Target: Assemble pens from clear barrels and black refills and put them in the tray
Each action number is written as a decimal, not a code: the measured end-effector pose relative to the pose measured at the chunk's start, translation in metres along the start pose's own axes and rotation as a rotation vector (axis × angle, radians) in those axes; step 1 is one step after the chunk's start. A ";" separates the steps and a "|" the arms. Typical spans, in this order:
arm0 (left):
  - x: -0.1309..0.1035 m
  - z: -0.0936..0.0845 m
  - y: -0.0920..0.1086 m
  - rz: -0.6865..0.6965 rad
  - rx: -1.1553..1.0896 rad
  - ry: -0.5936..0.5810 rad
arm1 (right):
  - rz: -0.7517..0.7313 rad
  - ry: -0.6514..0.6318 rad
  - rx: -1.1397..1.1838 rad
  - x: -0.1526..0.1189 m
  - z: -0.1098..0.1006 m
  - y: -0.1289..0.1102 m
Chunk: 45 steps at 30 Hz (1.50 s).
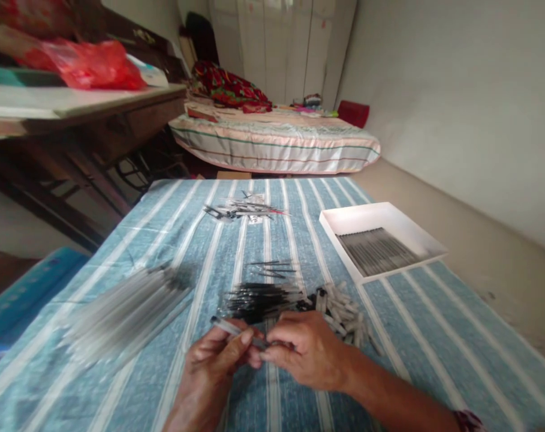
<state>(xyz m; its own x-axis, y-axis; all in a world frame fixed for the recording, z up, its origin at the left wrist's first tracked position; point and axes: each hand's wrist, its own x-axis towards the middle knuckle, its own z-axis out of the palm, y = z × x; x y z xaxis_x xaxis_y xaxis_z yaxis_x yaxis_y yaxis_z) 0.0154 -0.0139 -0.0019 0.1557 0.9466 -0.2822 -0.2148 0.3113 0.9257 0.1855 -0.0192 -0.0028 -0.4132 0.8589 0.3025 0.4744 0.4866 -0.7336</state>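
The left hand [213, 360] pinches a clear pen barrel [229, 327] between thumb and forefinger, its fingers clamped round the tube near its middle. The right hand [306, 354] meets it from the other side, fingertips drawn together on the barrel's near end, where a thin dark refill [272, 344] seems to enter it; blur hides the exact joint. Both hands hover low over the striped cloth [411, 336].

The barrel looks light, stiff and smooth, so it could roll or slip in a loose pinch; a hold near the middle, as now, seems to steady it best. The refill looks thinner and likelier to bend, so it is best taken close to the barrel's mouth, not out at its far tip.

Just beyond the barrel lies a heap of black refills [261, 298], and touching that heap on the right is a heap of small pale caps [346, 312]. Left of the barrel, near it, a broad bundle of clear tubes [123, 312] lies slantwise, blurred. Beyond the barrel and to the right stands a white tray [344, 221] with a row of dark pens [375, 251] in it. Far beyond the barrel, a loose scatter of parts [243, 210] rests on the cloth, and past the cloth a bed [272, 141].
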 end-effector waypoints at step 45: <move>0.010 -0.008 -0.021 0.073 0.524 0.084 | 0.732 0.210 -0.737 -0.014 -0.121 0.102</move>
<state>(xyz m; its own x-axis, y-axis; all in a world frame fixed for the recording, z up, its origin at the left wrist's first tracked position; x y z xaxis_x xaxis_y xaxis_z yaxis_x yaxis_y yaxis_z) 0.0136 -0.0100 -0.0258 0.0764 0.9743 -0.2118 0.2911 0.1814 0.9393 0.3340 0.0376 -0.0078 0.2738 0.9579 0.0868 0.9366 -0.2450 -0.2506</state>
